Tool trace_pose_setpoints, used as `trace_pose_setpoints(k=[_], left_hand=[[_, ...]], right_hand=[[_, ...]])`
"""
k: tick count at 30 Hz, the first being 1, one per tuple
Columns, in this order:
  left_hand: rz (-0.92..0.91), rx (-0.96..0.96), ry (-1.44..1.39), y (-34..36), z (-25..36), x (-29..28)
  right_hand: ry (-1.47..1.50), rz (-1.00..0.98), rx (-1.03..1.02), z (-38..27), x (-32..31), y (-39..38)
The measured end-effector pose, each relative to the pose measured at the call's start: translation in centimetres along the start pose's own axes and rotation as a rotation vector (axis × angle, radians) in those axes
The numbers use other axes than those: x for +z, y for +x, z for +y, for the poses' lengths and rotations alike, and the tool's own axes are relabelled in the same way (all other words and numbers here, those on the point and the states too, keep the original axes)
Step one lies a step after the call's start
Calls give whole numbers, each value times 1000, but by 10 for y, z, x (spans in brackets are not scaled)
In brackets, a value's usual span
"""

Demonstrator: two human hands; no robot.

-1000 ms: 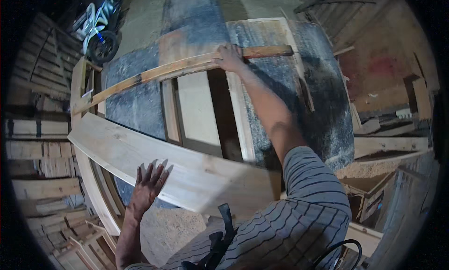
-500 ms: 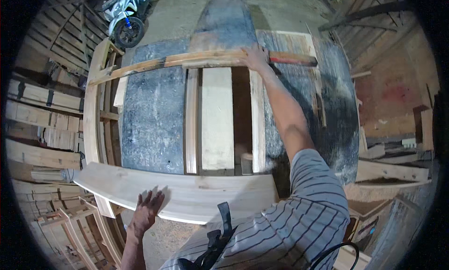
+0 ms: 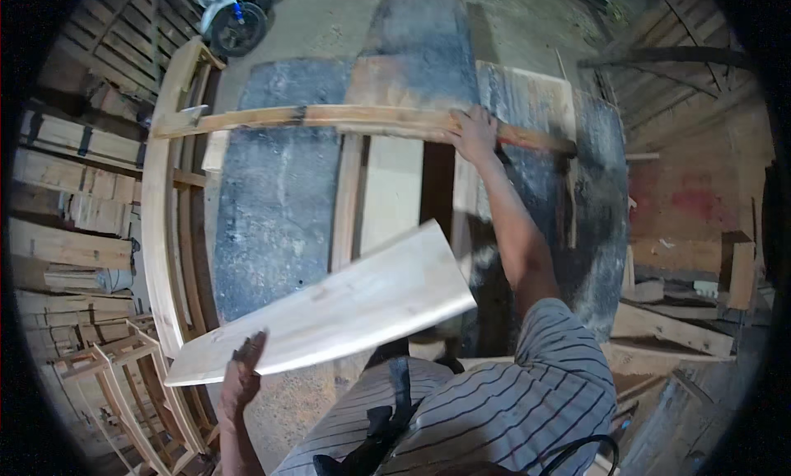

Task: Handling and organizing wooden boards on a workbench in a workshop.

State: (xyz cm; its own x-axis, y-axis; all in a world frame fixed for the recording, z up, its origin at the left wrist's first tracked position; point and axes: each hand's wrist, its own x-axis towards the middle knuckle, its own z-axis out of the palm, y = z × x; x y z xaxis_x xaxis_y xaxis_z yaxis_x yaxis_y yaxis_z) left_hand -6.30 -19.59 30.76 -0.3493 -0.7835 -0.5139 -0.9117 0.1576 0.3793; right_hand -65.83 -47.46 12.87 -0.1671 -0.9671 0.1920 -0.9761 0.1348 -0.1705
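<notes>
My left hand (image 3: 241,375) grips a wide pale wooden board (image 3: 329,307) by its near edge toward the left end, with fingers lying over the top face. The board slants across the near side of a worn dark worktable (image 3: 276,179), its right end raised and pointing away from me. With my arm stretched out, my right hand (image 3: 475,135) has its fingers over a long wooden strip (image 3: 362,117) that runs across the table; its thumb side is partly hidden. Beneath the strip, a cream-coloured panel (image 3: 391,187) lies between the dark panels, beside a dark slot (image 3: 437,187).
A long wooden frame (image 3: 165,212) stands along the table's left side. Stacked planks (image 3: 70,245) fill the far left, with a slatted wooden frame (image 3: 124,393) below them. Offcuts (image 3: 676,328) lie at the right. A motorcycle (image 3: 235,23) is parked beyond the table.
The board has swung round: its right end moved up and away, its left end came nearer to me. My left hand has closed on its edge. My right hand stays on the strip.
</notes>
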Motion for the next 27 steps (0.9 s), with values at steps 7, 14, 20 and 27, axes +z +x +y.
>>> trace_pose_setpoints(k=[7, 14, 20, 27], left_hand=[[131, -200, -85, 5, -51, -7], [222, -313, 59, -17, -118, 0], [187, -307, -497, -43, -79, 2], [375, -190, -639, -96, -25, 26]], right_hand=[[89, 0, -15, -5, -20, -41], [190, -4, 29, -35, -55, -105], [264, -30, 68, -48, -59, -131], [213, 99, 21, -48, -53, -141]])
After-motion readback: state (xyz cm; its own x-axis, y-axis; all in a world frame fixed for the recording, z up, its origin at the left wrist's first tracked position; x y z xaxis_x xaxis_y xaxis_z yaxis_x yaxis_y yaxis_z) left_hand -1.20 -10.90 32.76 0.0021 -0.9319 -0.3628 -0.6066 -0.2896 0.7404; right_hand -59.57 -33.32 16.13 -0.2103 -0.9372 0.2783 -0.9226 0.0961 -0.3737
